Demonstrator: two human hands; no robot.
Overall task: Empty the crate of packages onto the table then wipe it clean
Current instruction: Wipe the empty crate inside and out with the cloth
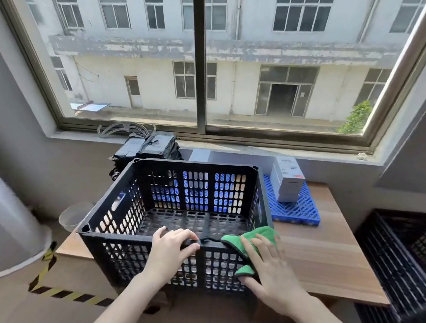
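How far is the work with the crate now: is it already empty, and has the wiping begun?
Emptying looks done: the crate holds nothing, and black-wrapped packages lie behind it. In hand: the left hand grips the near rim while the right hand presses a green cloth onto the near wall. Probably left: the remaining walls and the floor.
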